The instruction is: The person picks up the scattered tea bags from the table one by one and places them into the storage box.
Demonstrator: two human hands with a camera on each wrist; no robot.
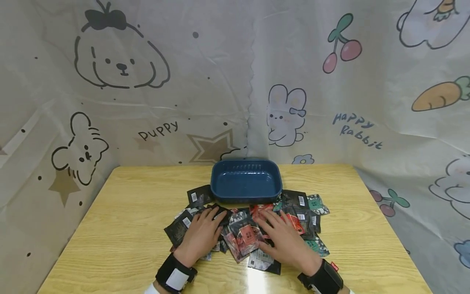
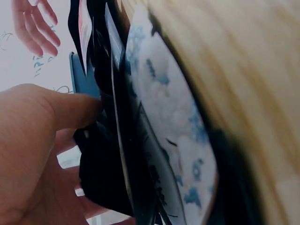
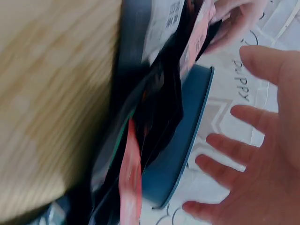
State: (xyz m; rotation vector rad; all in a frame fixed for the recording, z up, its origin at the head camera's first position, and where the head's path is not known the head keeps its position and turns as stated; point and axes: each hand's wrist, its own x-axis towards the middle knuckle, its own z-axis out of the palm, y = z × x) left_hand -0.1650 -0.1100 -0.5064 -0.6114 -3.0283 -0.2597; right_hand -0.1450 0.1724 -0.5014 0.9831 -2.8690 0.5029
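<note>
Two bare hands are working over a loose heap of small flat packets, which is lying on a wooden table (image 1: 139, 220) directly in front of a blue dish (image 1: 247, 183). The left hand (image 1: 200, 234) is lying across the left part of the heap, its fingers extending over a black packet (image 1: 223, 215); it is spreading rather than clenching, and in the left wrist view its thumb is touching the edge of dark packaging. A white-and-blue packet (image 2: 164, 103) is standing on edge nearest that camera. The right hand (image 1: 284, 239) is hovering over the right part, its fingers spreading straight and grasping nothing; the right wrist view is showing the palm apart from the packets.

Between the hands, a red-labelled packet (image 1: 247, 236) is lying on top of others, and a grey-and-black packet (image 1: 265, 261) is resting at the near edge. At far right, a green packet (image 1: 318, 247) is protruding from beneath darker ones. Black straps (image 1: 324, 281) are encircling both wrists. Behind the table, a pale curtain (image 1: 220, 81) is hanging, bearing drawings of a puppy, a rabbit, cherries and a carrot.
</note>
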